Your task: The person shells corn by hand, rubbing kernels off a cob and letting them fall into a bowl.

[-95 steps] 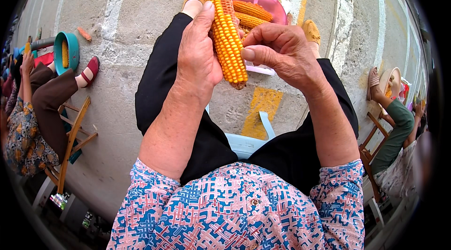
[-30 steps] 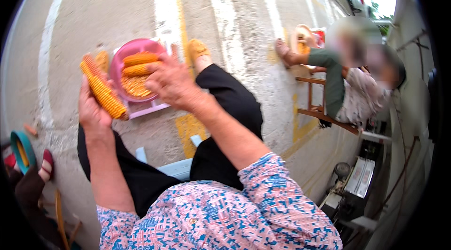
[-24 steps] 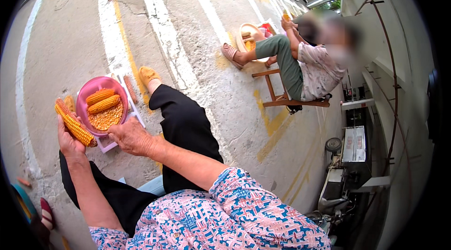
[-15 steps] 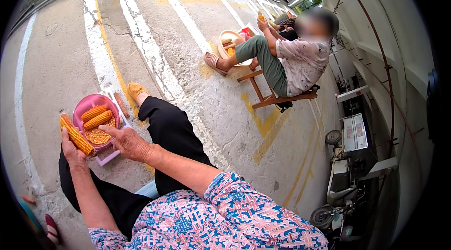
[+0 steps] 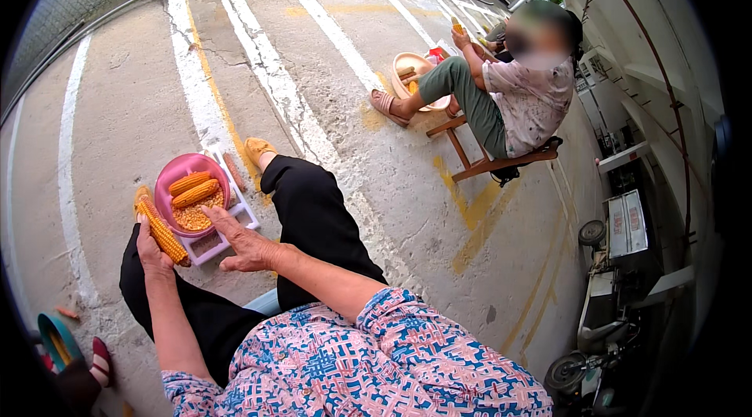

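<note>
On the painted concrete [image 5: 133,104] in front of the seated person's knees sits a pink bowl [image 5: 166,182], resting on a small white crate [image 5: 227,229] and holding two whole corn cobs [image 5: 192,188] over a bed of loose yellow kernels [image 5: 192,220]. The left hand [image 5: 150,249] is closed around the lower end of another corn cob [image 5: 163,233], which angles up and away just beside the bowl's near rim. The right hand [image 5: 247,243] holds nothing; its fingers are spread loosely, hovering close to the crate's corner and the bowl's edge. The likeliest mishap seems to be a knock: the bowl looks wider than the crate under it, so a nudge from the free hand or from the held cob could tip it and scatter kernels across the ground. The one-handed grip low on the cob also looks weak, so it might slip and roll off. With the view turned toward another person on a wooden stool [image 5: 501,162] further off, the hands sit at the frame's edge, which suggests they may be working without much watching.
</note>
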The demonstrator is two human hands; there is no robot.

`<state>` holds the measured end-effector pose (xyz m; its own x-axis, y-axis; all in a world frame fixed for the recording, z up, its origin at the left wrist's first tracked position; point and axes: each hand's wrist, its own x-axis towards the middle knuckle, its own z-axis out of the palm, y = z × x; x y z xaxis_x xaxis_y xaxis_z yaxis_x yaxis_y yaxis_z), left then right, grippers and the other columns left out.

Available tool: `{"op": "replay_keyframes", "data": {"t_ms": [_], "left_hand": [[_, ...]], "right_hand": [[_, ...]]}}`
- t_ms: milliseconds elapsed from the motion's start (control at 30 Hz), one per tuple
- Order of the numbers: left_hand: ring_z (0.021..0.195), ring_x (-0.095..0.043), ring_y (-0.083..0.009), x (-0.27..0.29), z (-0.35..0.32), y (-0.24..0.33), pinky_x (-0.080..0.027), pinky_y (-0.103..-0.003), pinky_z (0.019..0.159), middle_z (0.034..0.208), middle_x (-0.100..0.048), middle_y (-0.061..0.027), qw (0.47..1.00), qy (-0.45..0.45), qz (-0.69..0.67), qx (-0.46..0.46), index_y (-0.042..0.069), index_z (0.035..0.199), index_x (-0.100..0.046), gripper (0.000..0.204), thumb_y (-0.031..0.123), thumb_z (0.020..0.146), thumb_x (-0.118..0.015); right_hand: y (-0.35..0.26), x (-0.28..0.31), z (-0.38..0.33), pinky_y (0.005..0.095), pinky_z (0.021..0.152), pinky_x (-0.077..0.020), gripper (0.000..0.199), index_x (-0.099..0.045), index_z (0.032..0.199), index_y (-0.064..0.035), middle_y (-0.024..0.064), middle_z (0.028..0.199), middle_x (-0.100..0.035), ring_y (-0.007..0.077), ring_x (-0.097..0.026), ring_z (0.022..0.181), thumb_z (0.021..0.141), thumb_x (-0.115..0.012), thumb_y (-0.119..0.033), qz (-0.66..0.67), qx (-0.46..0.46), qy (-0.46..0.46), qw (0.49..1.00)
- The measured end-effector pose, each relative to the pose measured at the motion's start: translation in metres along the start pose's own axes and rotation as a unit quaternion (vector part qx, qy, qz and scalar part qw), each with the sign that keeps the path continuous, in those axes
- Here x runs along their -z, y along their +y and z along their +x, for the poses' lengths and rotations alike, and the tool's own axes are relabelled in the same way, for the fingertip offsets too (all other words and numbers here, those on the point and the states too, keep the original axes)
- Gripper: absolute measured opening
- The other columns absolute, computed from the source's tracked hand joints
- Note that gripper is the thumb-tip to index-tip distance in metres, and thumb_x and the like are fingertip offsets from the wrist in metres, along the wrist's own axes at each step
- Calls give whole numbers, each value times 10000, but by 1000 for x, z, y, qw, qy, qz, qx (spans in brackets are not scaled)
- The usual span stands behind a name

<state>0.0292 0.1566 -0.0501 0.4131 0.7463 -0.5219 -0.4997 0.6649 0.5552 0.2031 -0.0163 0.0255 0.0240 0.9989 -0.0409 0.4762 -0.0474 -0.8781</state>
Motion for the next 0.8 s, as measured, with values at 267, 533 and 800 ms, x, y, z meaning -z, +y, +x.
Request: {"op": "replay_keyframes", "data": {"t_ms": [267, 533, 800], "left_hand": [[635, -617, -199, -16, -61, -42, -512, -355, 463, 761, -597, -64, 993, -32, -29, 108, 62, 976, -547, 337, 383, 931, -459], [622, -602, -200, -7, -93, -60, -502, -341, 475, 759, -595, -63, 993, -17, 4, 118, 81, 1001, -553, 335, 393, 933, -452], [595, -599, -206, 10, -98, -62, -503, -325, 452, 746, -599, -75, 993, -23, 64, 95, 79, 989, -551, 335, 391, 935, -444]], "right_hand": [[55, -18, -28, 344, 678, -477, 347, -649, 730, 17, 140, 715, -638, 219, -617, 706, 810, -566, -310, 142, -179, 38, 973], [65, -35, -34, 374, 712, -490, 282, -661, 892, 3, 200, 825, -653, 286, -645, 762, 735, -620, -228, 89, -113, 119, 982], [43, -33, -36, 302, 627, -482, 310, -654, 863, 26, 77, 692, -623, 150, -585, 646, 823, -608, -278, 123, -123, 5, 985]]}}
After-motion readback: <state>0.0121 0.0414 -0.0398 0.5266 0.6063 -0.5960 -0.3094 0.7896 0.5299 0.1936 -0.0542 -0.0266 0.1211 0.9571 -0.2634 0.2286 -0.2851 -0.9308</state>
